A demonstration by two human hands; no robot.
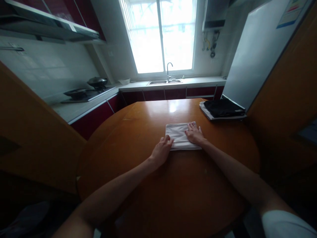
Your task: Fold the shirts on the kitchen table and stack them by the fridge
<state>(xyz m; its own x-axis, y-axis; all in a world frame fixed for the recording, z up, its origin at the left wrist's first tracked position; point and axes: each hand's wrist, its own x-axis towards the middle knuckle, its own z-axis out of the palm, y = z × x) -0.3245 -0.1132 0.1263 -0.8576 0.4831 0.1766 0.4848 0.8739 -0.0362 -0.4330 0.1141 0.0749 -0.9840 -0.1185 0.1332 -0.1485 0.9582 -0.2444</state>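
A white folded cloth (180,137) lies flat on the brown wooden table (133,132), its surface slightly wrinkled. At the cloth's left edge is my left hand (162,149), fingers curled and closed on that edge; the fingertips are partly hidden. My right hand (194,134) rests palm down on the cloth's right part. Its fingers are stretched out and a little apart, reaching toward the far right corner.
A stack of folded dark and white cloth (221,108) sits at the table's far right, by the refrigerator (260,49). Behind the table, a counter holds a sink (165,81) below the window. Pans (97,82) stand on the stove at left.
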